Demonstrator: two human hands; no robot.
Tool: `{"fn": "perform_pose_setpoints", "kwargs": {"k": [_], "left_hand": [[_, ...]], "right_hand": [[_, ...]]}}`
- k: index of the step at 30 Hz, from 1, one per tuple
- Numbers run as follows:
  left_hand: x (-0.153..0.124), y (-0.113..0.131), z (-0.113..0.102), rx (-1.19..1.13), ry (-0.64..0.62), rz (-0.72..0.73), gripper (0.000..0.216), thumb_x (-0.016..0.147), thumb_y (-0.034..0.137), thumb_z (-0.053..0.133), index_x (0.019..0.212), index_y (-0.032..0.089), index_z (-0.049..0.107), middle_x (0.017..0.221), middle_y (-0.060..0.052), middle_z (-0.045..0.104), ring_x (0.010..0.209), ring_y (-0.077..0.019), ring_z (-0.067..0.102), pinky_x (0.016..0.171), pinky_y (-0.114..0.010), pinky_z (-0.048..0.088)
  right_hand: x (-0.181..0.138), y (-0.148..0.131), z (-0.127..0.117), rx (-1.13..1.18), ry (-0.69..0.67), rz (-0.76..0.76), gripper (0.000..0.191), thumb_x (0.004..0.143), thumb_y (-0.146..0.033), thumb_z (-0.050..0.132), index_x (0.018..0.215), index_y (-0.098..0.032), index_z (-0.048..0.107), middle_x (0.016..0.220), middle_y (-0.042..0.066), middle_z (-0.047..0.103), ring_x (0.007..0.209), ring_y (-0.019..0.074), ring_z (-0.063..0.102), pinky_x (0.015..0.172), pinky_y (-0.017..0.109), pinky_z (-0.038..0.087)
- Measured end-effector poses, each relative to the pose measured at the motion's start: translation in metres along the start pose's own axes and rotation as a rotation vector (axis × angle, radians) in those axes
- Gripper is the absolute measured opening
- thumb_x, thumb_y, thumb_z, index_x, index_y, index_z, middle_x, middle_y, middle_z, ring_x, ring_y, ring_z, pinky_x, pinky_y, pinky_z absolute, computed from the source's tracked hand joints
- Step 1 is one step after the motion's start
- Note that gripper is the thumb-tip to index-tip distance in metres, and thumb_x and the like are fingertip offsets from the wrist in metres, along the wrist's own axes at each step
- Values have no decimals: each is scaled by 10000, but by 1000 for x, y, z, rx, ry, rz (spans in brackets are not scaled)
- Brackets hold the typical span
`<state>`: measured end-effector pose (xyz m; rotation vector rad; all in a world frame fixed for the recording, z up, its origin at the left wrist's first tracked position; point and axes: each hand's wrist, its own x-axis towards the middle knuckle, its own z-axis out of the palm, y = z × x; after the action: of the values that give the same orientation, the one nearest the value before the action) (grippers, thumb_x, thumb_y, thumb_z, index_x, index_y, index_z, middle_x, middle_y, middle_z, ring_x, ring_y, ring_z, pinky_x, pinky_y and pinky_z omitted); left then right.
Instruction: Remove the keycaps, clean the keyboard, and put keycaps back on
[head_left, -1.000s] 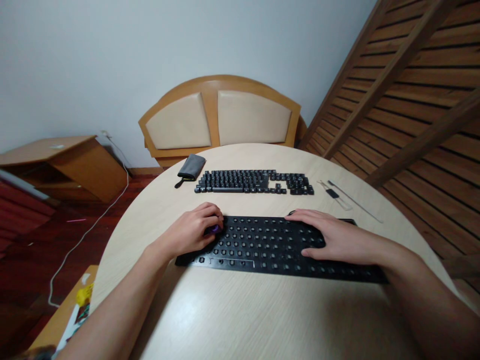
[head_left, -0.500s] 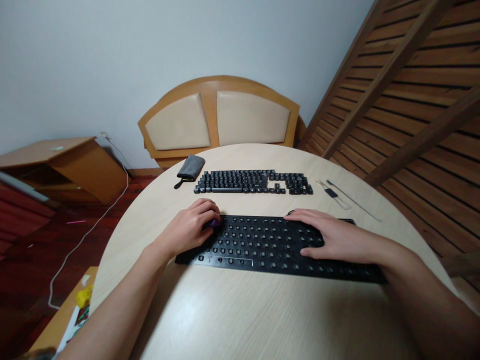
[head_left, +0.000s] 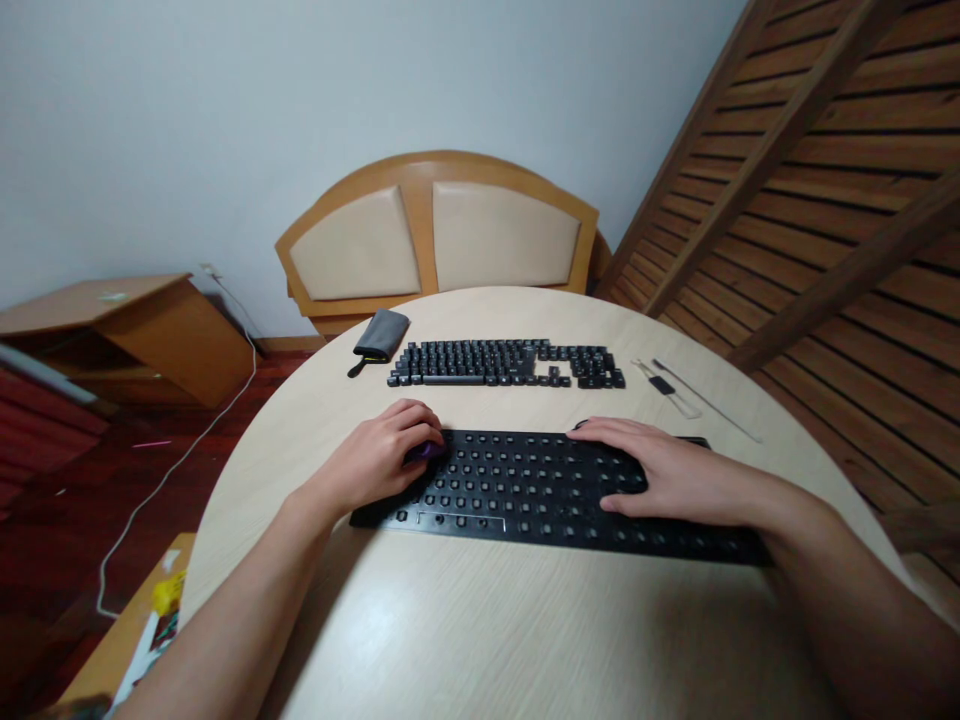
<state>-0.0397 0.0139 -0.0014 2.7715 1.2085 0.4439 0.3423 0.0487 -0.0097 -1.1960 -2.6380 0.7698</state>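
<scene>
A black keyboard base (head_left: 480, 490) without its keycaps lies across the table in front of me. At its upper left, my left hand (head_left: 397, 445) is closed over a small purple thing (head_left: 426, 452), pressed to the key sockets. Most of that thing is hidden under my fingers, and its kind is unclear. Over the right part of the base my right hand (head_left: 652, 470) lies flat, fingers stretched to the top edge and thumb apart. Removed black keycaps (head_left: 472, 360) stand in keyboard order behind the base.
The round wooden table (head_left: 480, 630) carries a grey cloth pouch (head_left: 382, 335) at back left. At right lie a wire keycap puller (head_left: 664, 386) with a dark grip and a thin metal rod (head_left: 709, 400). A padded headboard (head_left: 439, 230) stands behind.
My left hand has shifted slightly to the right with the purple thing, and more of it shows. My right hand has stayed in place on the keyboard base.
</scene>
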Motion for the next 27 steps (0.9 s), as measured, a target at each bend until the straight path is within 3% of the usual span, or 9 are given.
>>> {"fn": "perform_pose_setpoints", "kwargs": {"k": [8,27], "left_hand": [[2,5,0,-18,-43,62,174,871,123,583,999,167,691,1123,-89,656,1108,-257,568,949,-445,554],[6,29,-1,11,-147,24,127,822,86,611,875,145,709,1103,-100,672,1091,-275,597,911,-437,589]], "right_hand": [[1,-3,0,3,12,2,723,729,-428,740,1407,-242,573,1430,110,590,1295,375,560,1134,555,420],[1,-3,0,7,-10,9,734,742,-438,750,1423,-242,559,1449,119,569,1318,375,536,1142,567,400]]}}
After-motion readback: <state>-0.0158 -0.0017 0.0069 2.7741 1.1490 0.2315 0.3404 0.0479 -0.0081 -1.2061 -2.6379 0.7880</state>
